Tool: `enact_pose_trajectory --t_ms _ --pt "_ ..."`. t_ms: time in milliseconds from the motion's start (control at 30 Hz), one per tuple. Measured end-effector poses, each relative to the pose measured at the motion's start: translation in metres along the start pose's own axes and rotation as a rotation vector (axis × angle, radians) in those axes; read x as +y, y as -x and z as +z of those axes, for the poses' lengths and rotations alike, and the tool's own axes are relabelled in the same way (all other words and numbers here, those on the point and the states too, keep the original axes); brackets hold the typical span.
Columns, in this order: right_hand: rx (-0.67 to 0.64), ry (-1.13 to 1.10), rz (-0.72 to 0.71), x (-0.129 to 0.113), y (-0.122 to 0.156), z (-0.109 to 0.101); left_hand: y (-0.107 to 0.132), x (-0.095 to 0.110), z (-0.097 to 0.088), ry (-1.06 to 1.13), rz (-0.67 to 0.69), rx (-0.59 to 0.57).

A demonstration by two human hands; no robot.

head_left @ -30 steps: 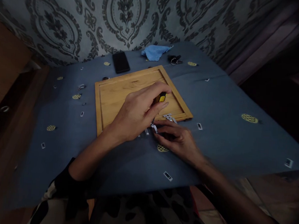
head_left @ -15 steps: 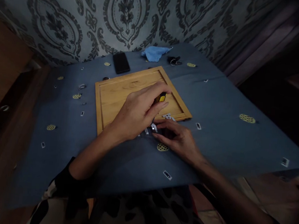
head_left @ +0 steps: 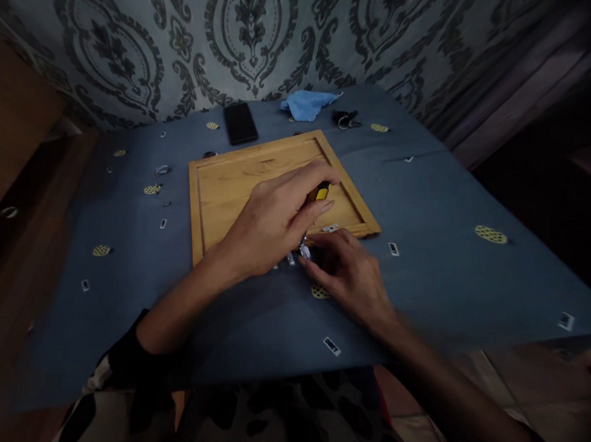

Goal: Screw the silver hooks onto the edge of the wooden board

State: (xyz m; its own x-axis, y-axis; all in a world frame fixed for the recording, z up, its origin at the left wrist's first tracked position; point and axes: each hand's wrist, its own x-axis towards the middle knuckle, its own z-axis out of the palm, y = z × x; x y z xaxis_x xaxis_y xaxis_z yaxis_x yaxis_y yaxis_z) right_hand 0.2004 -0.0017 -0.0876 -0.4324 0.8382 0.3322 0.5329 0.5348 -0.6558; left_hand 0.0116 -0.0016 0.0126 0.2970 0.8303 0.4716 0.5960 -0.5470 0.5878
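Observation:
My left hand (head_left: pixel 270 223) is closed around the black-and-yellow handle of a screwdriver (head_left: pixel 322 192), held upright with its shaft pointing down. A framed wooden panel (head_left: pixel 242 184), like a cabinet door, lies flat beneath it. At the panel's near edge is a silver metal hinge (head_left: pixel 304 251), below the screwdriver; its tip is mostly hidden by my fingers. Thumb and fingers of my right hand (head_left: pixel 352 271) pinch the hinge from the right side. A flat metal plate (head_left: pixel 330 228) shows on the panel's frame just above my right fingertips.
A dark phone (head_left: pixel 240 123), a blue cloth (head_left: pixel 308 105) and a black key-like bunch with a ring (head_left: pixel 346 120) lie behind the panel. Left of it rests a small metal piece (head_left: pixel 162 170). A patterned blue cloth (head_left: pixel 446 283) covers the table; a patterned curtain hangs behind.
My right hand has shifted slightly, its fingers now curled closer around the hinge. The left hand with the screwdriver stays in nearly the same place.

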Motion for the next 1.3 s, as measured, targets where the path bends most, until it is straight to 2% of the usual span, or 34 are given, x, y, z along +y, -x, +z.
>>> enact_pose_trajectory --t_ms 133,300,600,867,1200,1300 --pt "-0.005 0.116 0.031 -0.004 -0.001 0.007 -0.001 0.001 0.0 -0.007 -0.001 0.004" --pt "-0.025 0.146 0.061 -0.008 -0.005 0.013 -0.001 0.001 -0.001 0.003 -0.011 -0.008" --pt "0.068 0.172 0.112 -0.013 -0.007 0.022 -0.001 0.002 -0.002 -0.013 -0.002 -0.013" --pt "0.085 0.135 0.126 -0.012 -0.006 0.025 -0.001 0.001 -0.001 0.0 -0.005 -0.002" --pt "0.046 0.195 0.148 -0.017 -0.008 0.025 0.0 0.002 0.0 0.031 0.054 0.007" --pt "0.064 0.197 0.143 -0.018 -0.008 0.025 0.0 0.002 0.0 0.011 0.035 -0.001"
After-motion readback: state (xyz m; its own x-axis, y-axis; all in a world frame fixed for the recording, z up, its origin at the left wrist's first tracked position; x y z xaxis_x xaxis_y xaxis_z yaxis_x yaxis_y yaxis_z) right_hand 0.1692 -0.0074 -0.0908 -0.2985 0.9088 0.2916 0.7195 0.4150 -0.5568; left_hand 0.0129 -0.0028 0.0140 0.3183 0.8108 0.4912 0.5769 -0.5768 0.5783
